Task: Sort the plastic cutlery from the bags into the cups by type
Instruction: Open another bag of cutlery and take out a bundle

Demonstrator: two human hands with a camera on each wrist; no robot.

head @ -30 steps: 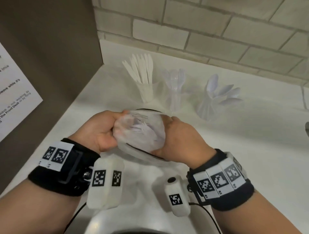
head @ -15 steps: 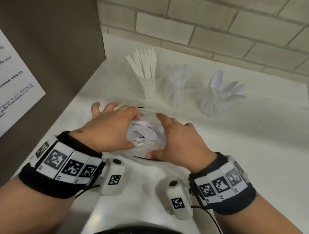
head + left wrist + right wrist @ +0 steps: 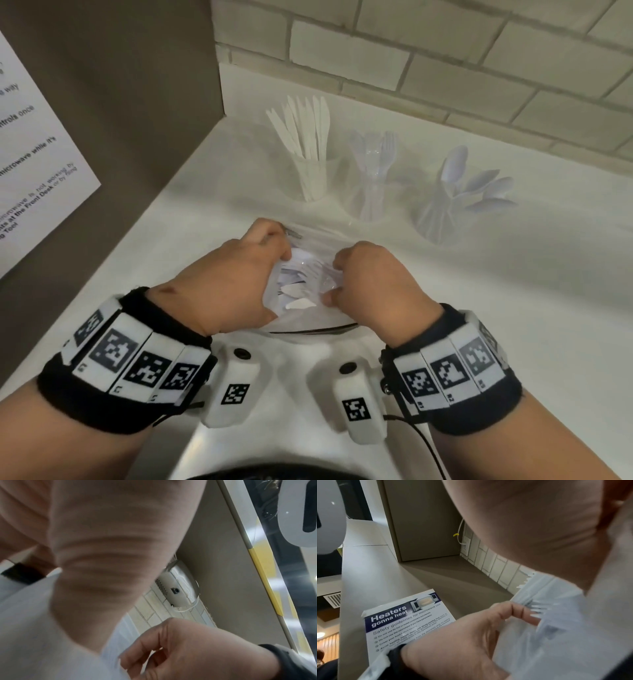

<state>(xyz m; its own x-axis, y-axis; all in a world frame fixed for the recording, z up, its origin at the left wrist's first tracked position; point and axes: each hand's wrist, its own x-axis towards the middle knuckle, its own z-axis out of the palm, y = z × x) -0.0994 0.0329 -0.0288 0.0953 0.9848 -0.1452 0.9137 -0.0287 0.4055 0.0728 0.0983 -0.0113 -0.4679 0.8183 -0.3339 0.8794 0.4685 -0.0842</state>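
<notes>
Mid bag-opening on the worktop [image 3: 513, 308]: left hand [image 3: 236, 284] and right hand [image 3: 373, 284] fingers pinching the clear cutlery bag [image 3: 301, 284] apart, probably next fishing out one piece for the matching cup [image 3: 311, 181].

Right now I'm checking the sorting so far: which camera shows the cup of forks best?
The head view: the cup of forks stands in full sight, middle of three cups on the counter, tines up. Neither wrist view shows it; a palm and part of the plastic bag fill both of them.
</notes>
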